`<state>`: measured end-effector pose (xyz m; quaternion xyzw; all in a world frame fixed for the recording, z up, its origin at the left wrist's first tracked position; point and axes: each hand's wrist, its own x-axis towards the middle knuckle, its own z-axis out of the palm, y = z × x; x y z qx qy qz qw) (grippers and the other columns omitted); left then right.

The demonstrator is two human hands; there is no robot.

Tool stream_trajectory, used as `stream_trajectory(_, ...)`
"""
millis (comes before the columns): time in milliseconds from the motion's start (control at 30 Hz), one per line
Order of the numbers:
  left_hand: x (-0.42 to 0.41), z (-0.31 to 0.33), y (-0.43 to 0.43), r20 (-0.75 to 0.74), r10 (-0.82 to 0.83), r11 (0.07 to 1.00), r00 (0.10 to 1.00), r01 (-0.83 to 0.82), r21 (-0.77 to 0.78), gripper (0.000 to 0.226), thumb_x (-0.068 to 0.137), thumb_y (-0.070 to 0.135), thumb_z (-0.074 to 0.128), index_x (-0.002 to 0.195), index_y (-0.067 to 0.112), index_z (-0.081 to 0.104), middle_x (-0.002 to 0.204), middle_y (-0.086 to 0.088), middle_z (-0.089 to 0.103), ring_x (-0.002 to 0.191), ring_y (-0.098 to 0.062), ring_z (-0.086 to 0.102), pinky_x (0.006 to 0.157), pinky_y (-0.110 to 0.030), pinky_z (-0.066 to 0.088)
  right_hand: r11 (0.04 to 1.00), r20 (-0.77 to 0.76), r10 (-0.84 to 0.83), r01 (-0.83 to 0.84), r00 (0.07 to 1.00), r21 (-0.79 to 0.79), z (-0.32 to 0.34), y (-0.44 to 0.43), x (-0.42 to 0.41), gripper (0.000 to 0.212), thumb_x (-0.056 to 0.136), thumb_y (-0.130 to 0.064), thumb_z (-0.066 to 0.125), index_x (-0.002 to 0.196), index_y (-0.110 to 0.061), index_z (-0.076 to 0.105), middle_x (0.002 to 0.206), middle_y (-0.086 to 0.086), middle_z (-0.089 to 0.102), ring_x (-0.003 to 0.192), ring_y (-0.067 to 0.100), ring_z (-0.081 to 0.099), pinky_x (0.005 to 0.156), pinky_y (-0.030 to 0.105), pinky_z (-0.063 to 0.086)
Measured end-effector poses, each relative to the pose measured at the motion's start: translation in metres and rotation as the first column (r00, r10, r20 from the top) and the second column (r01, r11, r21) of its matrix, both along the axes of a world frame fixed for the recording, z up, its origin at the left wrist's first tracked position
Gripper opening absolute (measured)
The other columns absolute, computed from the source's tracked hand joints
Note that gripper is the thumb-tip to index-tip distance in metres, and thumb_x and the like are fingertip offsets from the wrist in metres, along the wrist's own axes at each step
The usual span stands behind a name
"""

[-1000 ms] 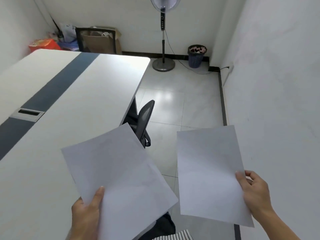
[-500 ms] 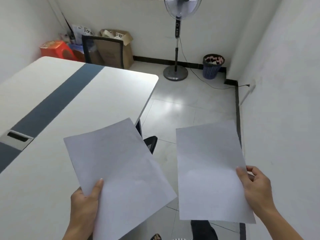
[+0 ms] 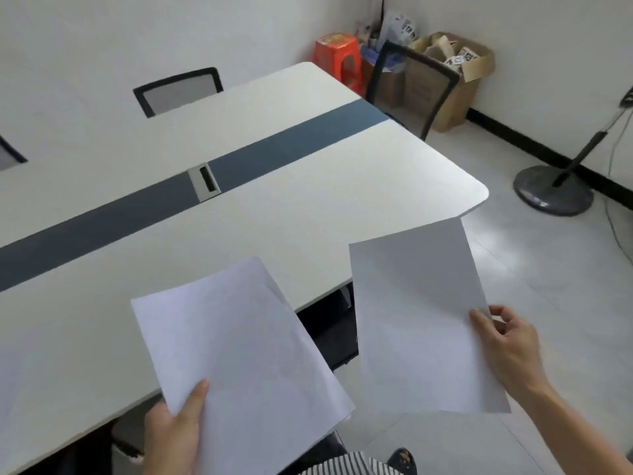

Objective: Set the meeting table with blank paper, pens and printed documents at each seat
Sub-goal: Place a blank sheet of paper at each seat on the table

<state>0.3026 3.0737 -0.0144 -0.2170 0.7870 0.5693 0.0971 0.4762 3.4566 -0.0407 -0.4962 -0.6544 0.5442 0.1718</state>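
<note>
Now turning to face the tabletop (image 3: pixel 308 200). Left hand (image 3: pixel 174 430) is holding left sheet (image 3: pixel 239 354), right hand (image 3: pixel 507 351) pinching right sheet (image 3: pixel 418 320) alongside; placing probably next.

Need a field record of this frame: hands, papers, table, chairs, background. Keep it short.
left hand: grips left paper, thumb on top
right hand: pinches right paper by its edge
table: white, dark centre strip, cable slot
chairs: far-side chair, end chair
corner: cardboard box, red stool
floor: fan base
</note>
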Motion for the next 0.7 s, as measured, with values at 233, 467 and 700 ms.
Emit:
stream_trajectory(233,-0.016,-0.006,-0.020,0.002,0.230,0.972,0.973,-0.229,-0.041,0.018,0.084,0.013,0.072,0.093,-0.001,0.066,0.091,-0.014,0.064,0.091,-0.026,0.059,0.086,-0.037,0.043,0.965,-0.010,0.262,-0.262,0.965,0.008,-0.008,0.015,-0.145,0.011,0.094,-0.023,0.062,0.092,-0.013,0.063,0.079,0.009,0.074,0.065,0.030,0.067,0.066,0.043,0.056)
stream_trajectory(467,-0.073,-0.014,-0.013,-0.045,0.264,0.960,0.963,-0.258,0.106,0.035,0.085,0.015,0.071,0.116,0.002,0.063,0.114,-0.011,0.068,0.109,-0.030,0.063,0.102,-0.051,0.044,0.918,0.072,0.364,-0.371,0.929,0.141,-0.004,0.022,-0.276,0.017,0.093,-0.029,0.057,0.098,-0.014,0.061,0.089,0.008,0.071,0.078,0.030,0.065,0.068,0.036,0.052)
stream_trajectory(700,-0.080,-0.004,-0.006,-0.065,0.245,0.967,0.967,-0.240,0.087,0.028,0.080,0.020,0.075,0.106,0.016,0.066,0.109,0.002,0.070,0.104,-0.022,0.063,0.100,-0.045,0.045,0.866,0.382,0.378,-0.468,0.843,0.175,-0.059,0.026,-0.353,0.026,0.091,-0.032,0.046,0.105,-0.015,0.060,0.109,0.016,0.066,0.100,0.036,0.059,0.077,0.038,0.044)
